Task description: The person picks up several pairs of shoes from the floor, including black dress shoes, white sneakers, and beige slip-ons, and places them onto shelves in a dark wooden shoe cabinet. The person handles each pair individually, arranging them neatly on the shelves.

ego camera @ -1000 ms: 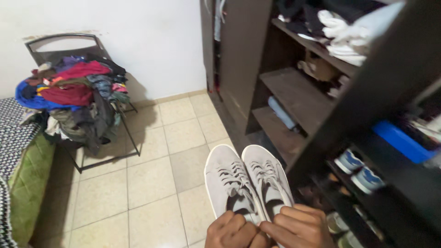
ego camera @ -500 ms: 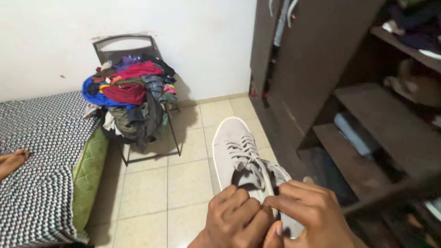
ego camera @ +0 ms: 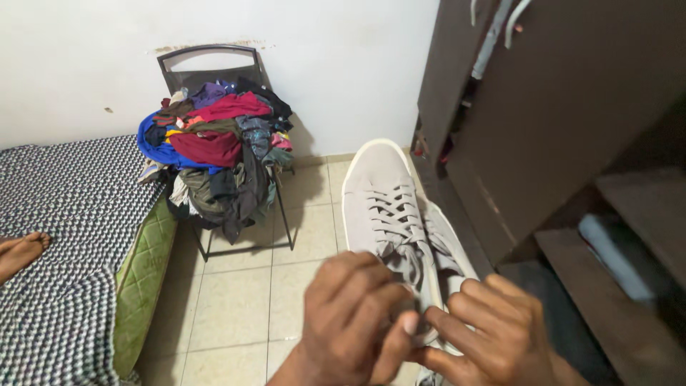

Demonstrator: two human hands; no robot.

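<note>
A pair of grey lace-up sneakers (ego camera: 382,193) with white soles is held up in front of me, toes pointing away. One shoe lies on top and mostly hides the second, whose edge shows at the right. My left hand (ego camera: 354,314) grips the heel end from the left. My right hand (ego camera: 493,336) pinches the heel end from the right, its fingertips meeting the left hand's.
A dark brown wardrobe (ego camera: 557,107) with open shelves stands at the right. A metal chair (ego camera: 207,61) piled with clothes (ego camera: 214,143) stands against the white wall. A patterned mattress (ego camera: 64,236) lies at the left with another person's foot (ego camera: 21,251) on it. The floor is beige tile (ego camera: 236,300).
The view has swung left, away from the wardrobe shelves. The sneakers went from side by side to stacked and rose higher in the frame. Both hands kept hold of the heels.
</note>
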